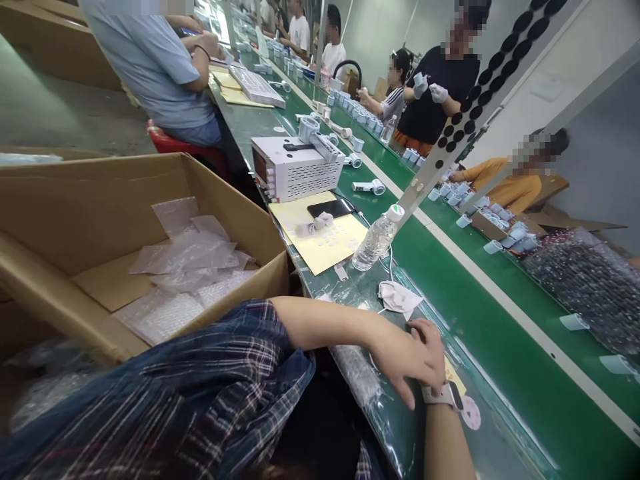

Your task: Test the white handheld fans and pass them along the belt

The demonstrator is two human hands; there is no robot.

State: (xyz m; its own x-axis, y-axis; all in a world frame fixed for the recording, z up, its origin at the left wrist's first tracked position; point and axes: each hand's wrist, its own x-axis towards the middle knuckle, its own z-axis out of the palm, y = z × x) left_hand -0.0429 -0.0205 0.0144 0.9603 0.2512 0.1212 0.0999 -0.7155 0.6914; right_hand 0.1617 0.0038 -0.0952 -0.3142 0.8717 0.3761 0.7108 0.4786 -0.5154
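1. Cardboard box (60, 220) stands open at the far left, beside the tabletop (260, 127), and we see clear bubble-wrap bags (185, 267) lying loose on its floor.
2. Above the box, a co-worker in a light blue shirt (155, 60) sits on a red stool (170, 143), turned away from us.
3. Our plaid sleeve (200, 393) crosses the lower frame from the left, and the bare forearm runs rightward over the tabletop's near edge.
4. Farther up the tabletop sits a white instrument case (300, 173). Just in front of it lies a yellow sheet (330, 257) carrying a black phone (327, 209) and rows of small white pads.
5. A clear water bottle (377, 239) with a white cap stands at the sheet's right corner. A white face mask (397, 297) lies between the bottle and our hands.
6. Our left hand (407, 353) is draped across our right wrist. Its fingers are loose and spread, so the grip is slack and closes on nothing. The fingertips hang just beside the wristwatch (443, 395).
7. Our right hand is hidden beneath the left, so we cannot tell its grip; only the forearm and the wristwatch show.
8. To the right, a green conveyor belt (500, 347) runs diagonally with small pale blue parts (573, 322) on it. Other co-workers handle similar parts on its far side, and a sheet of bubble wrap (590, 280) lies at the far right.
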